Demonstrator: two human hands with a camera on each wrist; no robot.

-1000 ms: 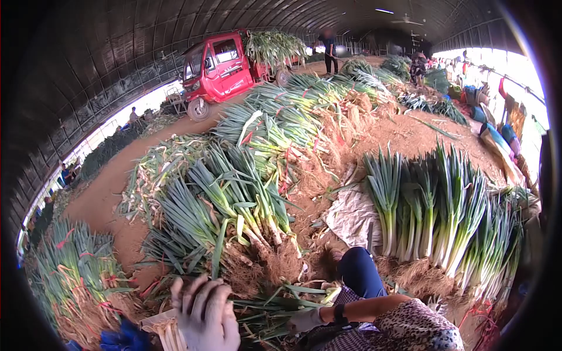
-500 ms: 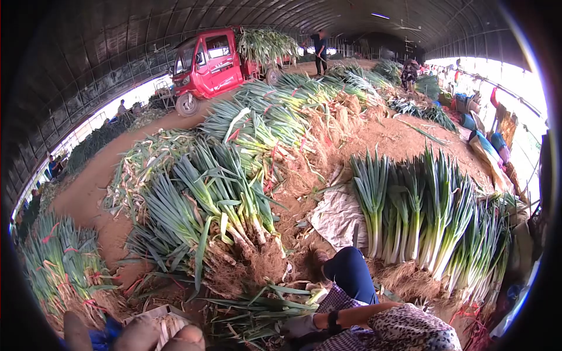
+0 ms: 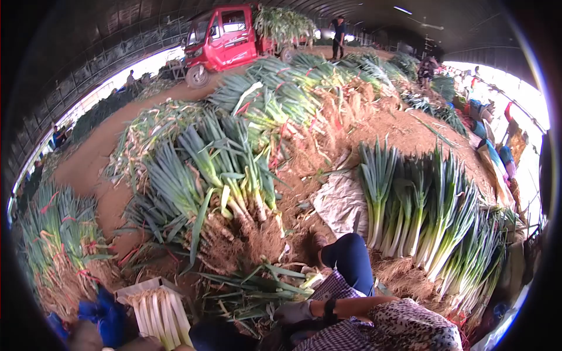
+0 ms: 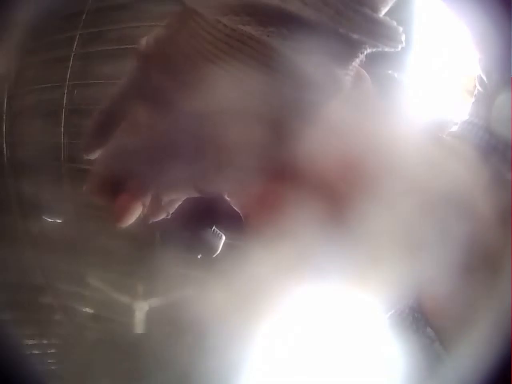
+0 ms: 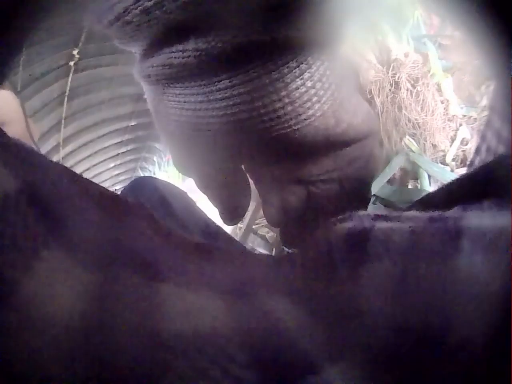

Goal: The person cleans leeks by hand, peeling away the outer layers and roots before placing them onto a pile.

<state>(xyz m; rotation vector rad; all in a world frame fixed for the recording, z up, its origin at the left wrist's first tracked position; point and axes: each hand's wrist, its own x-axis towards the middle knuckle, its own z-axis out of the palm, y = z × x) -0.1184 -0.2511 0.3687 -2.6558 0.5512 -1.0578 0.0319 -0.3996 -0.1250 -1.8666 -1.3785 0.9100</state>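
Note:
Only blurred fingertips of my gloved left hand show along the bottom edge of the head view, spread apart. They lie by a shallow box of trimmed white leek stalks. In the left wrist view the same hand is a hazy shape against the roof, with nothing seen in its fingers. My right hand, gloved too, is low beside my lap, next to loose leek leaves. Its fingertips are hidden, and I cannot tell whether they hold anything. Cloth fills much of the right wrist view below the glove.
Rooted leeks are heaped ahead. A row of leeks stands upright at the right, beside a pale cloth. Tied bundles stand at the left, near blue plastic. Farther off are a red three-wheeled truck and a standing person.
My left hand has dropped from beside the leek heap to the bottom edge, uncovering the box of white stalks. My right hand stays low by the leaves. The head view has shifted slightly.

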